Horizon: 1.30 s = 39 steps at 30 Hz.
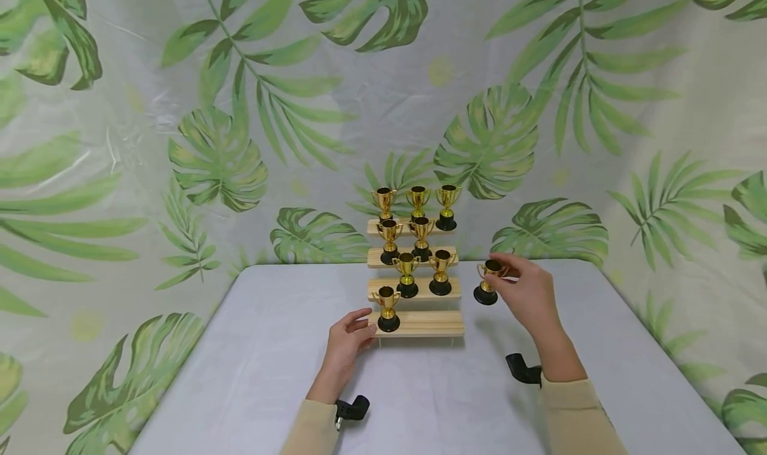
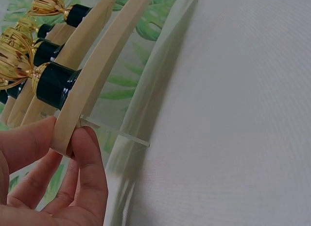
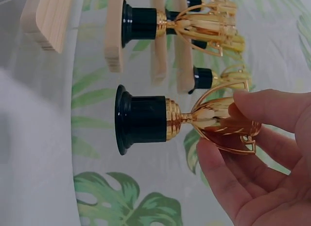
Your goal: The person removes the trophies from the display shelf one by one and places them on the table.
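My right hand [image 1: 527, 292] pinches a small gold trophy cup [image 3: 214, 116] with a black base by its cup part. It holds the trophy to the right of a wooden tiered stand [image 1: 428, 323]. With thumb and fingers, my left hand [image 2: 53, 172] grips the left end of the stand's lowest shelf [image 2: 92, 80]. One trophy [image 1: 388, 308] stands on that shelf near its left end. On the second shelf are two trophies, the right one [image 1: 440, 272] near the middle. Two more [image 1: 421, 238] stand on the third shelf, and three, including a right-hand one [image 1: 447, 205], on the top.
A white cloth [image 1: 275, 328] covers the table under the stand. Behind it hangs a leaf-patterned curtain [image 1: 383, 108]. Clear thin legs [image 2: 116, 131] hold up the front shelf. Each wrist wears a black camera mount [image 1: 524, 368].
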Available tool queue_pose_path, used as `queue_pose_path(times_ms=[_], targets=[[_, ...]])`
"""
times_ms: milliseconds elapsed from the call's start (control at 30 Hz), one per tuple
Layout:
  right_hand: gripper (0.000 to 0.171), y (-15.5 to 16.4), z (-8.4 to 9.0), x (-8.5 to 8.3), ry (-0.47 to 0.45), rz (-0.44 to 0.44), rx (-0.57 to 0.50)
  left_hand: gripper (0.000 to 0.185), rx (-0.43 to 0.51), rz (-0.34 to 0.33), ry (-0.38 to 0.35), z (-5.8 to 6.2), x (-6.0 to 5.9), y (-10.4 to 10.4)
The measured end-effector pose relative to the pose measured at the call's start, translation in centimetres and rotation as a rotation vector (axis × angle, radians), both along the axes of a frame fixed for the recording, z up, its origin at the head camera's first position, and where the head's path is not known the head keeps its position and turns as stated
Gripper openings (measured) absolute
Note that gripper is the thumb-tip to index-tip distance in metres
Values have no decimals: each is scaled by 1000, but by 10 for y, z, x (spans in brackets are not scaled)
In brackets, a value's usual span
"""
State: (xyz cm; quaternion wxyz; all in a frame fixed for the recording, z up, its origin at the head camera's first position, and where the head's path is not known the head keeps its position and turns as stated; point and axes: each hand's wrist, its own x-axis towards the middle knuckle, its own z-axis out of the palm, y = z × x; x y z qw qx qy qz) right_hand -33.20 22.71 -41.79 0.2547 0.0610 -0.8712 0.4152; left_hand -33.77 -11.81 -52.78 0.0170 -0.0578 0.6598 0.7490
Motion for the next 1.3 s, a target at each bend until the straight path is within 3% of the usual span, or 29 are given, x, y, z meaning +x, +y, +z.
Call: queue_pose_path(times_ms=[467,1300], targets=[[38,4,-4,-3,3,-73,44,44,7,3,1,-1,0,1],[39,8,-28,-16,-125,-102,45,45,37,-13,16,-4,-3,-1]])
